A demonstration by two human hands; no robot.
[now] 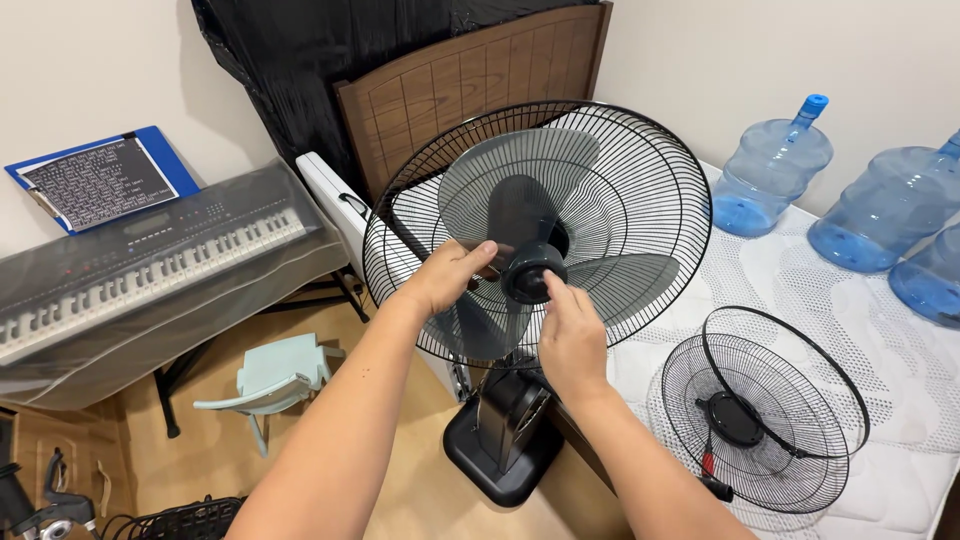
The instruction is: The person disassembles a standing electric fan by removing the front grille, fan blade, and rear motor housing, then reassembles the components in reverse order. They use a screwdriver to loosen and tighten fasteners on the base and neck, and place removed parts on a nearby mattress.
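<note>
At frame centre, the left hand (pixel 452 275) grips one translucent grey three-bladed fan propeller (pixel 545 215), the right hand (pixel 572 335) pinches its black round hub cap (pixel 530 272), with three blue water jugs (pixel 770 168) upper right.

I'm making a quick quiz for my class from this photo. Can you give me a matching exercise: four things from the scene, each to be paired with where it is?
Things:
1. Fan blade hub
2. Small fan grille
3. Blue water bottles
4. Covered keyboard

Places:
A. On the white mattress, near the right wall
B. Between the left hand and the right hand
C. At left, on a stand, under a blue clipboard
D. Lying on the mattress, nearest the viewer

Pairs: 1-B, 2-D, 3-A, 4-C
</note>
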